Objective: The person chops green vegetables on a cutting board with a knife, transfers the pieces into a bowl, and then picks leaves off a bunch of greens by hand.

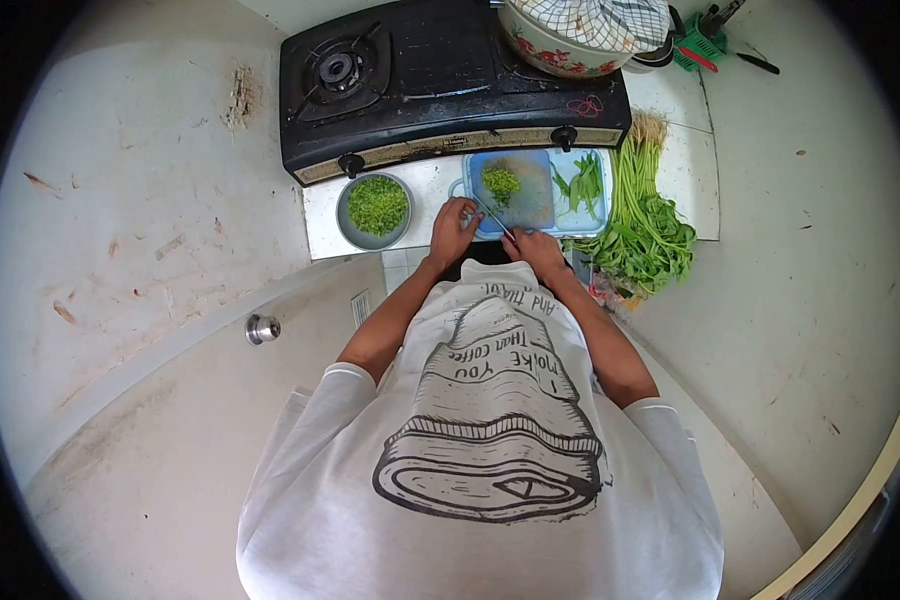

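Observation:
My right hand (537, 252) is wrapped round the handle of a knife (495, 220), its thin blade slanting up and left over the near edge of a blue cutting board (542, 212). My left hand (454, 232) is at the board's left corner, fingers bent together close to the blade tip; whatever they pinch is too small to make out. A small heap of chopped greens (500, 182) lies on the board beyond the blade. Whole green leaves (582, 183) lie at the right, on a light blue tray (602, 165) under the board.
Left of the board stands a grey bowl (344, 222) full of chopped greens. A rooted bunch of leafy greens (655, 225) lies at the right. Behind are a black gas stove (435, 75), a cloth-covered pot (560, 60) and a green basket (698, 48) holding utensils.

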`<state>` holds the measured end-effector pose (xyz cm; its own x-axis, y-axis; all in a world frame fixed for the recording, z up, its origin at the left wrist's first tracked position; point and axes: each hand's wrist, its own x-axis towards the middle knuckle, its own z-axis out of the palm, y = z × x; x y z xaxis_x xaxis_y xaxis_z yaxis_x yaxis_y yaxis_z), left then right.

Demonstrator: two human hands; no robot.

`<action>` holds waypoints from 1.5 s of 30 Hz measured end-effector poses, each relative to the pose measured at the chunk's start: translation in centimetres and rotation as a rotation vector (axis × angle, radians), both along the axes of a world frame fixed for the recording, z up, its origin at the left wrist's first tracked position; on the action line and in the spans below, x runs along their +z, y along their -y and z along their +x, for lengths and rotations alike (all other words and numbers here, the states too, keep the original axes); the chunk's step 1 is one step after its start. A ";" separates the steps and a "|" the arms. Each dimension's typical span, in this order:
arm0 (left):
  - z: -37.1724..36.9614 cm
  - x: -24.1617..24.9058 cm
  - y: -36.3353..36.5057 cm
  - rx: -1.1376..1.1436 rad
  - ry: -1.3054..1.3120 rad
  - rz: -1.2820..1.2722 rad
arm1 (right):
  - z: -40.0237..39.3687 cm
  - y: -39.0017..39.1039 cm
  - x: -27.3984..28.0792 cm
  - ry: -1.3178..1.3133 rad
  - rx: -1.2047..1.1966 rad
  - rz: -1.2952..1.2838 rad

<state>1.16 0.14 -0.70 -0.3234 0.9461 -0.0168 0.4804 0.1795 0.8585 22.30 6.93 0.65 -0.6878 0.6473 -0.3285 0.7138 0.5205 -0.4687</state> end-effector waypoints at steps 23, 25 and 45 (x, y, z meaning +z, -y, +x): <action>-1.5 0.2 0.7 -0.276 -0.506 0.130 | -1.6 0.2 1.3 0.056 0.062 0.032; -1.6 0.1 0.8 -0.270 -0.497 0.132 | -1.6 0.1 1.3 0.057 0.039 0.036; -1.1 -0.1 1.0 -0.227 -0.475 0.084 | -1.7 0.6 1.1 0.017 0.066 0.046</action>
